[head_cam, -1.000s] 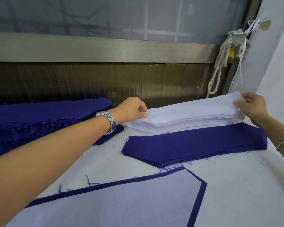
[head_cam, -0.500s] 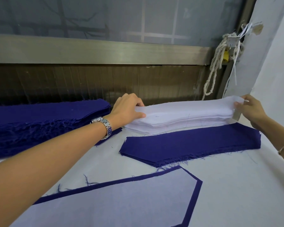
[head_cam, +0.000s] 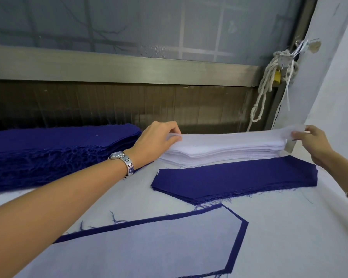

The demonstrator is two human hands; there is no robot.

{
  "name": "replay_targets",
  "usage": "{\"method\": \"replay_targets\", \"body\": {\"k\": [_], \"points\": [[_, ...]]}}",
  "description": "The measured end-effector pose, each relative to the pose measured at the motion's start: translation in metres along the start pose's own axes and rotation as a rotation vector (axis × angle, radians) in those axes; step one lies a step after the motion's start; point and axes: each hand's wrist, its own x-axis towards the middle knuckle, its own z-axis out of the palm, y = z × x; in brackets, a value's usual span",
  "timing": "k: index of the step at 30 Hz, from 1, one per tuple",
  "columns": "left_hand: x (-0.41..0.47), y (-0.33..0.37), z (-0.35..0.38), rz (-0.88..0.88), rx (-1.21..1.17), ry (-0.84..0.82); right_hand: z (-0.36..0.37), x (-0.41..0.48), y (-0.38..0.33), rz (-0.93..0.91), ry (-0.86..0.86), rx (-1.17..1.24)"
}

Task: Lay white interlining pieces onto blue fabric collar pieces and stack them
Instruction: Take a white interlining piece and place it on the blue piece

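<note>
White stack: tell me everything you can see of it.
The white stack is many thin, collar-shaped sheets, edges roughly aligned, lying flat at the far edge of the table, just behind a blue stack. Its top sheet is raised at both ends: the left hand pinches the left end, the right hand the right end.

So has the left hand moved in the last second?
Yes: the left hand has lifted slightly, pinching the top interlining piece up off the white stack.
</note>
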Motion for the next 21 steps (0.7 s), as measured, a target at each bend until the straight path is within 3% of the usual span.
{"method": "replay_targets", "body": {"k": [8, 18, 21], "points": [[-0.008, 0.011, -0.03, -0.046, -0.237, 0.148, -0.007, -0.009, -0.022, -0.098, 0.003, -0.013], [-0.069, -0.001, -0.115, -0.284, -0.347, 0.083, 0.004, -0.053, -0.068, -0.198, -0.102, -0.117], [-0.098, -0.007, -0.143, -0.4, -0.354, 0.034, 0.009, -0.071, -0.079, -0.224, -0.228, -0.108]]}}
